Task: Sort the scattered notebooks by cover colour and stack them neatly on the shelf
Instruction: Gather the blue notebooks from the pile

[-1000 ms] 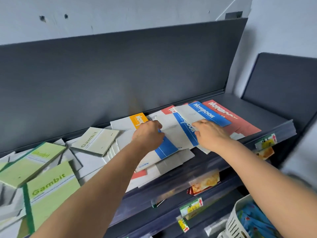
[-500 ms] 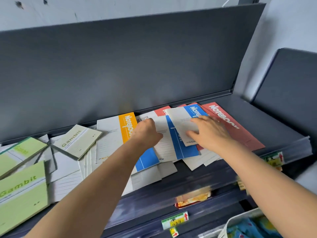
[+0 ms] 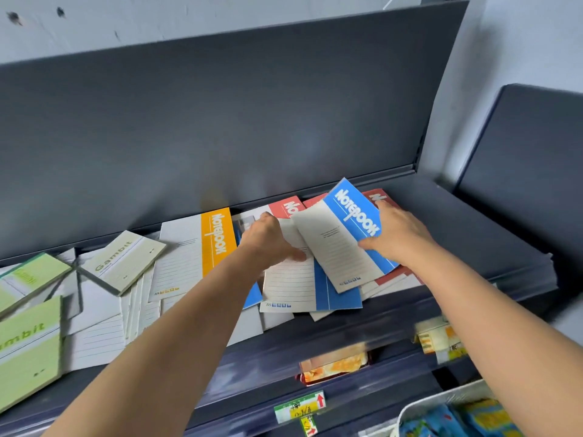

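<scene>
The right hand (image 3: pixel 400 238) pinched a thin, rectangular blue notebook (image 3: pixel 340 241) (thumb on cover, fingers behind), tilted above the pile on the shelf (image 3: pixel 473 234). The left hand (image 3: pixel 268 244) curled around the lined card edge of a lower notebook (image 3: pixel 290 279).

"Notebook" printed on the blue notebook (image 3: pixel 344 238) at centre right and on the orange-banded notebook (image 3: pixel 195 253) at centre, "Gambit" printed on the pale pad (image 3: pixel 121 261) at left, "A5" marked on the blue-striped notebook (image 3: pixel 293 285)
</scene>
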The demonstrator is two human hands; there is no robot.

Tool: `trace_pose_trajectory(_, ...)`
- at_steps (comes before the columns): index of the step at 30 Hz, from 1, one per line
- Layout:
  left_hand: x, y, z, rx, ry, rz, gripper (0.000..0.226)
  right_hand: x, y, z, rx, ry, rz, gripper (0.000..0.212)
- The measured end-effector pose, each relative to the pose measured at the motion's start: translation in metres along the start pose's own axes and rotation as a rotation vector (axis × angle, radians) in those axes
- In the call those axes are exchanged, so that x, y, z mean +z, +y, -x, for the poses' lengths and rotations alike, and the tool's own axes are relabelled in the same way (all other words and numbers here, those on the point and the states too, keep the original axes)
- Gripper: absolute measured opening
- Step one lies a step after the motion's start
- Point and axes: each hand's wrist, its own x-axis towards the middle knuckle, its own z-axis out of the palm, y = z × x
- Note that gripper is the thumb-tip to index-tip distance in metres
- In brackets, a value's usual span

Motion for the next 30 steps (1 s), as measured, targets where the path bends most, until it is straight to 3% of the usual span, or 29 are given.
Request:
trace_pose_trajectory(2,-0.003,0.001,0.001,-0.007,-0.053,-0.013,0.066,0.003,0.001,0.0,0.014,-0.004,-0.084,0.054)
trace_pose_trajectory(4,-0.003,0.0,0.001,0.009,-0.082,-0.02,0.053,0.005,0.003,0.001,0.034,0.032,-0.168,0.041)
trace_pose_trajectory(8,-0.009,-0.004,-0.006,-0.025,0.141,0.078,0.029,0.004,0.005,0.002,0.04,0.045,-0.43,0.035)
trace_pose_trajectory(11,-0.014,-0.008,-0.008,-0.044,0.196,0.353,0.012,0.005,-0.004,0.006,0.015,-0.031,-0.578,0.032)
trace_pose_trajectory(15,-0.014,-0.004,0.01,-0.04,0.074,0.661,0.014,0.015,-0.021,0.016,-0.07,-0.071,-0.426,0.037)
trace_pose_trajectory(17,-0.013,-0.005,0.017,-0.003,0.058,0.677,0.006,0.02,-0.031,0.019,-0.133,-0.089,-0.262,0.059)
trace_pose_trajectory(19,-0.013,-0.01,0.019,0.01,0.105,0.64,0.012,0.024,-0.042,0.023,-0.175,-0.141,-0.171,0.086)
trace_pose_trajectory(20,-0.015,-0.015,0.02,-0.003,0.132,0.633,0.014,0.026,-0.049,0.024,-0.189,-0.164,-0.168,0.09)
trace_pose_trajectory(26,-0.043,-0.049,0.029,-0.08,0.198,0.945,0.016,0.037,-0.085,0.022,-0.181,-0.168,-0.694,0.04)
trace_pose_trajectory(28,-0.047,-0.062,0.026,-0.103,0.22,0.891,0.024,0.039,-0.096,0.022,-0.231,-0.151,-0.678,0.032)
trace_pose_trajectory(30,-0.05,-0.076,0.024,-0.147,0.236,0.75,0.033,0.041,-0.101,0.023,-0.233,-0.103,-0.544,0.037)
